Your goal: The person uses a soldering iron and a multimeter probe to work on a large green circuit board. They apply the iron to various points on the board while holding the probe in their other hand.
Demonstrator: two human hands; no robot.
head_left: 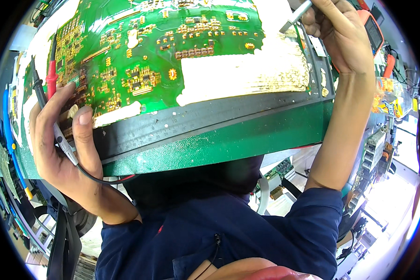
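A large green circuit board [158,107] lies in front of me, dense with small parts and partly covered by a thick cream-white layer [238,74]. At its left edge, my left hand [65,140] has its fingers curled round a pair of test probes, one black [40,88] and one red [52,74]; their tips point away from me. A black lead runs from the probes past my wrist. Over the board's far right, my right hand [333,28] grips a slim grey metal rod-like tool [297,15]. Its end rests at or just above the cream layer; contact is hard to tell.
A black ruler-marked strip [196,119] lies along the board's near side on a green work surface [210,144]. An orange-framed meter [372,30] stands beyond my right wrist, near a yellow-printed plastic bag [388,95]. Another circuit board [281,173] sits lower down.
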